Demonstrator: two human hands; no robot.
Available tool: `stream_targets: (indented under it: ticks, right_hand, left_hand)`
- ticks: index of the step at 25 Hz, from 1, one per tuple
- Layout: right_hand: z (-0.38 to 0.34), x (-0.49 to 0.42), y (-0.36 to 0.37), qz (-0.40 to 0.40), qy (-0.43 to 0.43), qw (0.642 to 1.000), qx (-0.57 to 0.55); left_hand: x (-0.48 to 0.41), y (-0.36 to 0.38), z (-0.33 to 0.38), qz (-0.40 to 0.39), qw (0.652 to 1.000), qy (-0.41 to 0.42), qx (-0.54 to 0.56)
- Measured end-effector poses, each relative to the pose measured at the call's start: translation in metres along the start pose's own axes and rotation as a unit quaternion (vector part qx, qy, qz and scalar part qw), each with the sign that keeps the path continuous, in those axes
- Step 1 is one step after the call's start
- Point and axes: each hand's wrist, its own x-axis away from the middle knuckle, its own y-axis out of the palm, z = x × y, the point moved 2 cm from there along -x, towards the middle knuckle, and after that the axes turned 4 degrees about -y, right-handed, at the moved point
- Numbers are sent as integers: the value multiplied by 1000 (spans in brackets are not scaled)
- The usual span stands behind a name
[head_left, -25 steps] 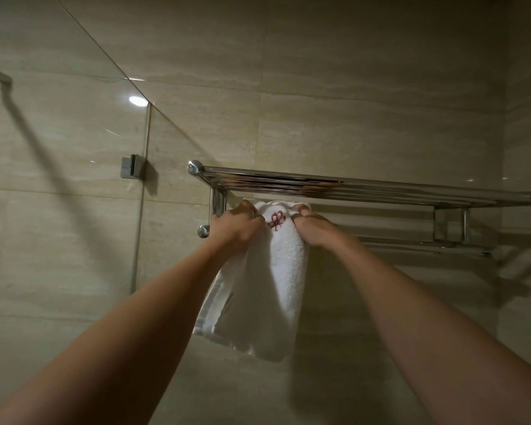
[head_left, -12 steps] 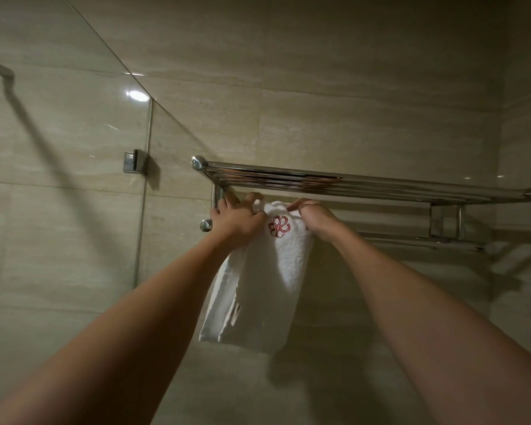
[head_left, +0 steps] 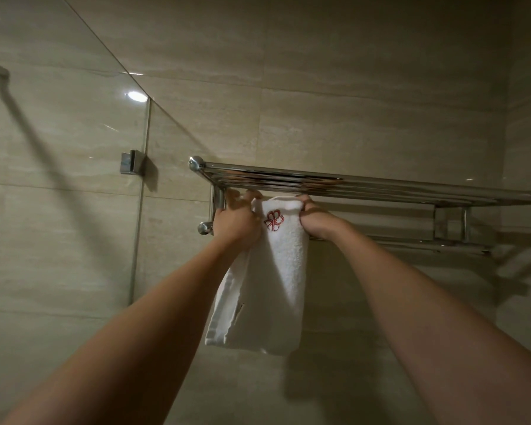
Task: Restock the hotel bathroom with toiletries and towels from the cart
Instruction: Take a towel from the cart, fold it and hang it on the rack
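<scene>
A white folded towel [head_left: 276,280] with a red embroidered flower logo hangs down from just under a chrome towel rack [head_left: 365,184] fixed to the tiled wall. My left hand [head_left: 235,220] grips the towel's upper left edge, close to the rack's left bracket. At the upper right corner my right hand [head_left: 314,217] pinches the towel's top fold. The towel's top sits at the height of the rack's lower bar [head_left: 380,240], most of which runs off to the right behind my right forearm.
A glass shower screen [head_left: 59,194] stands at the left, held to the wall by a chrome clip [head_left: 131,162]. Beige stone tiles cover the wall, which meets a side wall at the right. The rack's top shelf holds nothing that I can see.
The logo has turned fully to face me as the towel's top fold was straightened. My left fingers, spread half a second ago, have curled back round the towel edge.
</scene>
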Motion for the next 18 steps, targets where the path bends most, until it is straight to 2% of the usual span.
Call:
stream_targets:
  ticks: [3, 5, 9, 13, 18]
  right_hand:
    - [2, -3, 2, -22, -3, 1000, 6]
    - [3, -9, 4, -24, 4, 1000, 10]
    - [5, -17, 7, -30, -9, 998, 48]
    - [0, -10, 6, -49, 3, 995, 87]
    - [0, -10, 12, -26, 23, 995, 97]
  left_hand:
    - [2, 0, -1, 69, 996, 11, 51]
    - [3, -1, -1, 81, 996, 12, 47]
    - [0, 0, -4, 32, 999, 4, 8]
    - [-3, -2, -2, -45, 997, 37, -44]
    - [-4, -2, -6, -1, 1000, 13, -19]
